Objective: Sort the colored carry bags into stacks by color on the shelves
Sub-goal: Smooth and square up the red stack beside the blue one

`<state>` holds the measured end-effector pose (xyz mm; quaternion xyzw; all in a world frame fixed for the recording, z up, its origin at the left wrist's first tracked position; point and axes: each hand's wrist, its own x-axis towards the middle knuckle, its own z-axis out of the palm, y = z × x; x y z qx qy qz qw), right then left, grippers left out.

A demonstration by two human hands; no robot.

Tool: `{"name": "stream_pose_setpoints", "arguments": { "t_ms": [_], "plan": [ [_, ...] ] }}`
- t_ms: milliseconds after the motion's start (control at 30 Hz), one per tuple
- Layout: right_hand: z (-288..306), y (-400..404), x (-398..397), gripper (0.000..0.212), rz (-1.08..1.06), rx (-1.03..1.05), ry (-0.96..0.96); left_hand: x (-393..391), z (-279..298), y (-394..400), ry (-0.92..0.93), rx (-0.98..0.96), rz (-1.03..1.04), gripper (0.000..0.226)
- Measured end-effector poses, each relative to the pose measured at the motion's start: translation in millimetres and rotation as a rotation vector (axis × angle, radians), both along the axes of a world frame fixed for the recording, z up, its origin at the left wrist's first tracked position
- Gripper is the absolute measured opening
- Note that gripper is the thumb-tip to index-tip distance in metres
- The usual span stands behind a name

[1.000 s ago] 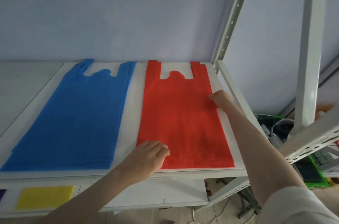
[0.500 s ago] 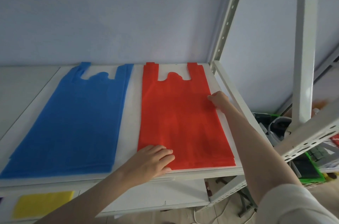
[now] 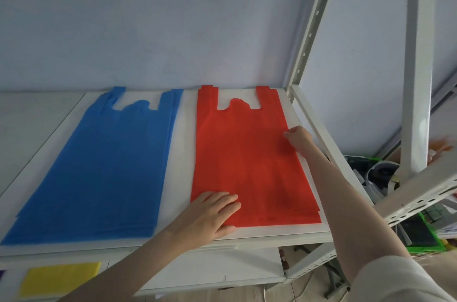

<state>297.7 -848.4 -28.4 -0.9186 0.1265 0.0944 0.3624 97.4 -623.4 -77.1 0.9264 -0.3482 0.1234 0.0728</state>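
**Red and blue stacks side by side on the top shelf**

So the red bag stack [image 3: 249, 161] lies flat on the white shelf [image 3: 183, 153], blue stack [image 3: 99, 165] just beside it. Left hand [image 3: 210, 215] rests flat, fingers spread, on the red stack's near left corner; right hand [image 3: 299, 138] sits curled at its right edge (grip unclear). Yellow bag [image 3: 59, 282] lies on the shelf below. No readable writing anywhere.

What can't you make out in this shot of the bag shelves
Head view, the only one:
- Yellow bags: handle end hidden under the top shelf; left arm crosses the near corner.
- Red stack: bag count too fine to tell; near-left corner is under the left hand.
- Right hand: fingertips curl under, so pinching or pressing is unclear.
- Clutter at right: blurred, partly behind the rack post.
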Motion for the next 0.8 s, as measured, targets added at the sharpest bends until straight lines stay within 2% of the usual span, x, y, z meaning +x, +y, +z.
{"name": "stream_pose_setpoints", "arguments": {
  "t_ms": [67, 233, 400, 533, 600, 800],
  "plan": [
    [0.7, 1.3, -2.3, 0.030, 0.007, 0.001, -0.001, 1.9, 1.0, 0.7, -0.007, 0.004, -0.005, 0.042],
    [0.4, 1.2, -3.3, 0.038, -0.025, 0.020, 0.017, -0.7, -3.5, -2.9, -0.037, 0.002, -0.038, 0.031],
    [1.3, 1.0, 0.4, 0.032, -0.025, 0.020, 0.038, -2.9, -3.9, 1.5, 0.017, -0.022, -0.007, 0.038],
    [1.1, 5.2, 1.2, 0.012, -0.055, -0.001, -0.018, -8.7, -7.2, 6.9, 0.023, -0.034, 0.054, 0.038],
    [-0.2, 6.1, 1.1, 0.010, -0.056, -0.023, -0.010, -10.5, -7.9, 8.9, 0.030, -0.050, 0.063, 0.035],
    [-0.9, 3.5, 3.1, 0.031, -0.061, 0.023, 0.035, -11.7, -2.3, 16.9, 0.113, -0.034, 0.053, 0.035]
  ]
}}
